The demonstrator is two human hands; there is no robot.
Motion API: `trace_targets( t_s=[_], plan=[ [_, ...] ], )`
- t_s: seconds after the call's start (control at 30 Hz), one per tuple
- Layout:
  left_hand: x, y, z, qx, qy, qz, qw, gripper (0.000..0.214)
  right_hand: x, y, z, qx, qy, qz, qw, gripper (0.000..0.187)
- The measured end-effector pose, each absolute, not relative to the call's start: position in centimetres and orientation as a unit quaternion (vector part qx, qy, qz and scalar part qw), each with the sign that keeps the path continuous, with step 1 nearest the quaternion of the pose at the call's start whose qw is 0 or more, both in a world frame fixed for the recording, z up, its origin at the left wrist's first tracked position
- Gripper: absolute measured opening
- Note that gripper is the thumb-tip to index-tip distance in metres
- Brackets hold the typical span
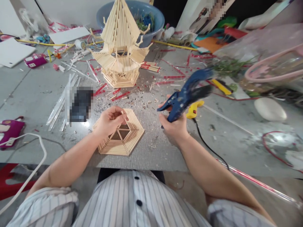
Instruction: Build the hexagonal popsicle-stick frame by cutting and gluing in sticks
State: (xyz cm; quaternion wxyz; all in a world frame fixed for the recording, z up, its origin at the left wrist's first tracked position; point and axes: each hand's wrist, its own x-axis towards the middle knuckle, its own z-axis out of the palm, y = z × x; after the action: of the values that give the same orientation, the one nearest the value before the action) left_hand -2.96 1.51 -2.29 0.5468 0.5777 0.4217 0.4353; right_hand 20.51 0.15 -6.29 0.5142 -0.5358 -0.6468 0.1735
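My left hand (113,119) pinches a short thin wooden stick (123,113) above a flat hexagonal frame (123,150). Rows of pale sticks form this frame, and spokes cross its open centre. To the right, my right hand (175,123) is closed around a blue hand cutter (180,104), whose handles slant up and away, blurred by motion. Just beyond that hand lies a yellow glue gun (195,108) with a black cord, partly hidden. A tiered stick pagoda (121,63) with a pointed roof stands behind the frame.
A blue basin (156,19) sits behind the pagoda. Clear strips (63,97) and a blurred-out dark device (80,105) lie on the left. Red-and-clear wrappers and wood scraps litter the grey table (153,145). A white oval object (270,108) rests at right; a white cable (44,148) hangs at left.
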Motion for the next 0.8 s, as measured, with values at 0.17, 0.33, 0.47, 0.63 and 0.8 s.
trace_targets(
  t_s=[0.17, 0.33, 0.47, 0.63, 0.8],
  plan=[
    [-3.2, 1.8, -2.6, 0.685, 0.422, 0.424, 0.415, 0.013, 20.8, 0.2, -6.1, -0.549, -0.762, 0.043, 0.340, 0.063],
    [-3.5, 1.9, -2.7, 0.737, 0.420, 0.420, 0.324, 0.013, 20.1, 0.1, -5.9, -0.500, -0.812, 0.033, 0.299, 0.070],
    [-3.5, 1.9, -2.7, 0.761, 0.410, 0.416, 0.283, 0.018, 20.1, 0.2, -6.1, -0.503, -0.818, 0.037, 0.277, 0.071],
    [-3.6, 1.9, -3.0, 0.782, 0.377, 0.426, 0.253, 0.016, 20.0, 0.2, -6.0, -0.502, -0.821, 0.035, 0.268, 0.067],
    [-3.7, 1.9, -3.3, 0.795, 0.364, 0.423, 0.240, 0.013, 19.9, 0.2, -5.9, -0.497, -0.829, 0.026, 0.255, 0.062]
  ],
)
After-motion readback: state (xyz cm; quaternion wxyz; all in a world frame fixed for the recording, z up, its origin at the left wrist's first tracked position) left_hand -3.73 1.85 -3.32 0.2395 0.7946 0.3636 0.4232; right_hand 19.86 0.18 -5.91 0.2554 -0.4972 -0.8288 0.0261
